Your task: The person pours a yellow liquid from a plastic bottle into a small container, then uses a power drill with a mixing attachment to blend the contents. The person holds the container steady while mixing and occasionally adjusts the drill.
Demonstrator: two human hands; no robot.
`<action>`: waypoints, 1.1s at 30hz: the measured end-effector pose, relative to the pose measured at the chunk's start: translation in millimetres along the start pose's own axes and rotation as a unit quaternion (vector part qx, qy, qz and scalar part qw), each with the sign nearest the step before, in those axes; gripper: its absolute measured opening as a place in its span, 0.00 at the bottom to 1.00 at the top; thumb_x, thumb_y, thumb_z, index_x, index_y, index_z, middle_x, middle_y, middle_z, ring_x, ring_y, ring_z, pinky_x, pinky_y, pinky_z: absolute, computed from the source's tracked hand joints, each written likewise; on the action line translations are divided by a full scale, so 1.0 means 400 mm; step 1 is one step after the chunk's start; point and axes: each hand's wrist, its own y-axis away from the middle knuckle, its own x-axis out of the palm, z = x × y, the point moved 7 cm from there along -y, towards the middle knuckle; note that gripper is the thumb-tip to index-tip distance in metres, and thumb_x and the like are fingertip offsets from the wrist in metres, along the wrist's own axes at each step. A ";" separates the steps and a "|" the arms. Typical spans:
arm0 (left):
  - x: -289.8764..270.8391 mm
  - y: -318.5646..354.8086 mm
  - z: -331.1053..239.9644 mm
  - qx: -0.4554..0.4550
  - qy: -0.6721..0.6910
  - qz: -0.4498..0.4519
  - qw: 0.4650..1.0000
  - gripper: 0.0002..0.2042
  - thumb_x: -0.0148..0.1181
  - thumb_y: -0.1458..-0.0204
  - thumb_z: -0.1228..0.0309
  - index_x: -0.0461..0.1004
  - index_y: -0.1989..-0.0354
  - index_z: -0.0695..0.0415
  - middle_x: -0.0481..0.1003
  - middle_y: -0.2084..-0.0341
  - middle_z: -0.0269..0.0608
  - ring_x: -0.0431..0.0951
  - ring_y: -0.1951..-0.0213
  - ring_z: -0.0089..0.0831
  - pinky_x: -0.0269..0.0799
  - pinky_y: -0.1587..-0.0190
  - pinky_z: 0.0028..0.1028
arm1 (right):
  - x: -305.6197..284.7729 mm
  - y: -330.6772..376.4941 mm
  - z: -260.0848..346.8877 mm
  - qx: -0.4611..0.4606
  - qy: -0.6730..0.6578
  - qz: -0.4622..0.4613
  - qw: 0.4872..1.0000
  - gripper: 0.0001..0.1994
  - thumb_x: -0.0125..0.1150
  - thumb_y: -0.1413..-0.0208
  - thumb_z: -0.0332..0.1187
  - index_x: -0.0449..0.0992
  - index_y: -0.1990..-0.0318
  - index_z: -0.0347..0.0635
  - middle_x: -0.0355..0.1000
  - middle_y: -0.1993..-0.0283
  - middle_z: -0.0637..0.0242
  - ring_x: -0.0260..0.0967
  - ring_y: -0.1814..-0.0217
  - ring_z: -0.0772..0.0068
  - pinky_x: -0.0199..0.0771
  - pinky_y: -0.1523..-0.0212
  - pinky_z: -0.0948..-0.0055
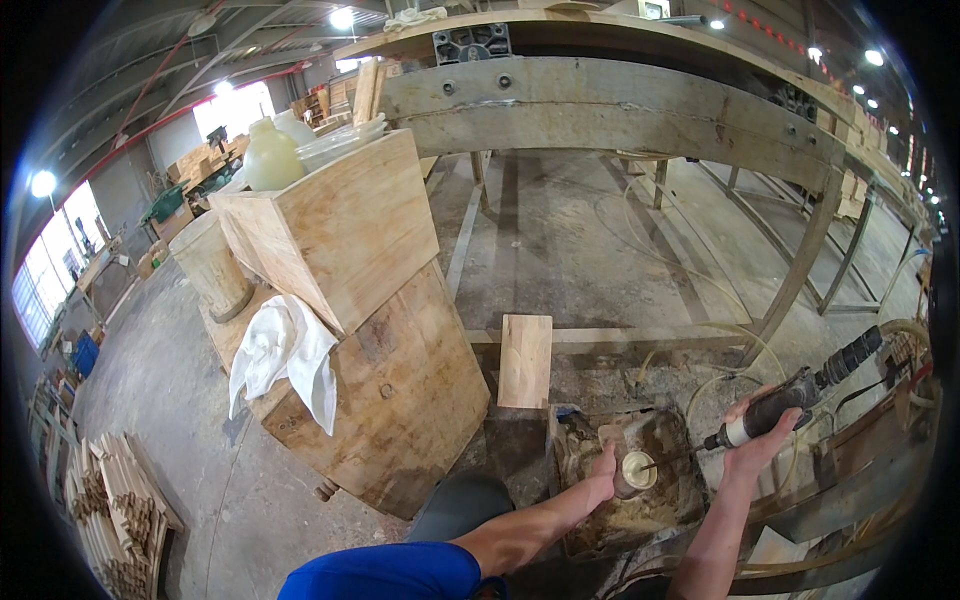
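Note:
My left hand point(603, 475) is closed round the side of a small round cup point(627, 490) that holds a cream-coloured paste point(638, 468). In my right hand point(757, 440) is a black inline power drill point(770, 412) with a pale band near its nose. A thin dark rod runs from the drill's tip leftward, and its end reaches into the paste. The cup is inside a dirty, stained open box point(580, 535) low in front of me. My fingers hide part of the cup's outer wall.
A white cloth point(285, 355) hangs over a wooden stand point(390, 400). Above it, a plywood box point(350, 225) bears a pale jug point(272, 155). A wooden board point(525, 360) lies ahead. A metal-framed bench point(620, 105) spans the far side. Yellow hose point(690, 400) loops near the drill; wooden strips point(125, 500) are stacked at left.

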 end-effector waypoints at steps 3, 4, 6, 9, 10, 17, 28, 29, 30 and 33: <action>0.043 0.018 0.019 -0.013 -0.042 -0.015 0.999 0.32 0.45 0.49 0.42 0.61 0.45 0.55 0.67 0.51 0.42 0.69 0.51 0.36 0.64 0.51 0.41 | -0.029 -0.009 0.019 -0.016 0.021 -0.009 1.000 0.31 0.44 0.50 0.64 0.65 0.58 0.41 0.63 0.78 0.62 0.61 0.81 0.70 0.62 0.78 0.71; 0.038 0.013 0.018 -0.016 -0.032 -0.007 0.999 0.32 0.45 0.49 0.42 0.60 0.45 0.55 0.67 0.50 0.42 0.69 0.51 0.36 0.63 0.50 0.41 | -0.022 -0.007 0.019 -0.012 0.013 -0.010 1.000 0.31 0.44 0.50 0.64 0.65 0.58 0.41 0.63 0.78 0.62 0.61 0.81 0.70 0.63 0.78 0.71; 0.004 -0.005 0.005 -0.018 -0.004 0.000 1.000 0.33 0.45 0.49 0.41 0.60 0.44 0.55 0.66 0.49 0.42 0.68 0.50 0.36 0.63 0.50 0.41 | -0.002 -0.001 0.005 -0.003 -0.004 -0.001 1.000 0.31 0.45 0.50 0.64 0.65 0.57 0.41 0.63 0.77 0.63 0.61 0.81 0.70 0.63 0.78 0.72; 0.030 -0.007 0.019 -0.018 0.028 0.034 0.999 0.36 0.48 0.51 0.42 0.59 0.42 0.60 0.61 0.44 0.44 0.63 0.46 0.38 0.56 0.46 0.37 | -0.020 -0.009 0.012 -0.011 0.007 0.000 1.000 0.32 0.45 0.51 0.65 0.65 0.57 0.42 0.63 0.76 0.63 0.61 0.80 0.71 0.63 0.78 0.72; 0.023 -0.009 0.017 -0.015 0.024 0.022 0.999 0.36 0.48 0.51 0.42 0.59 0.42 0.60 0.61 0.44 0.44 0.63 0.46 0.37 0.57 0.47 0.37 | -0.018 -0.007 0.009 -0.007 0.005 -0.001 1.000 0.32 0.46 0.51 0.65 0.65 0.57 0.42 0.63 0.76 0.64 0.61 0.80 0.71 0.64 0.78 0.72; 0.017 0.044 -0.007 0.009 0.003 -0.027 1.000 0.33 0.48 0.50 0.44 0.61 0.44 0.58 0.64 0.47 0.43 0.64 0.48 0.36 0.58 0.47 0.37 | -0.013 -0.001 0.003 -0.009 -0.004 -0.052 0.999 0.31 0.42 0.49 0.65 0.66 0.59 0.41 0.62 0.80 0.65 0.61 0.82 0.72 0.61 0.80 0.75; 0.028 0.054 -0.009 -0.001 0.007 -0.015 1.000 0.32 0.48 0.49 0.45 0.61 0.44 0.57 0.65 0.48 0.43 0.67 0.50 0.36 0.61 0.49 0.34 | -0.005 -0.004 0.012 -0.019 0.009 -0.015 1.000 0.31 0.43 0.49 0.64 0.65 0.58 0.41 0.62 0.79 0.64 0.61 0.81 0.72 0.62 0.79 0.74; 0.024 0.043 -0.008 0.002 0.010 -0.013 1.000 0.32 0.48 0.49 0.45 0.61 0.44 0.57 0.65 0.47 0.43 0.67 0.50 0.36 0.60 0.49 0.34 | -0.003 -0.003 0.011 -0.022 0.010 -0.018 1.000 0.31 0.42 0.48 0.64 0.66 0.59 0.41 0.62 0.79 0.64 0.60 0.81 0.73 0.62 0.80 0.75; 0.020 0.033 -0.008 0.005 0.013 -0.012 1.000 0.32 0.47 0.49 0.45 0.61 0.43 0.57 0.65 0.47 0.43 0.67 0.50 0.36 0.60 0.49 0.34 | 0.000 -0.002 0.010 -0.023 0.009 -0.020 0.999 0.31 0.42 0.48 0.64 0.66 0.59 0.41 0.62 0.79 0.64 0.60 0.81 0.73 0.62 0.80 0.75; -0.002 0.011 -0.011 0.009 0.020 -0.009 1.000 0.32 0.47 0.49 0.45 0.61 0.44 0.57 0.65 0.47 0.43 0.67 0.50 0.36 0.60 0.49 0.35 | 0.012 0.002 0.004 -0.019 0.000 -0.022 1.000 0.31 0.43 0.49 0.64 0.66 0.59 0.41 0.62 0.79 0.64 0.61 0.81 0.72 0.63 0.80 0.75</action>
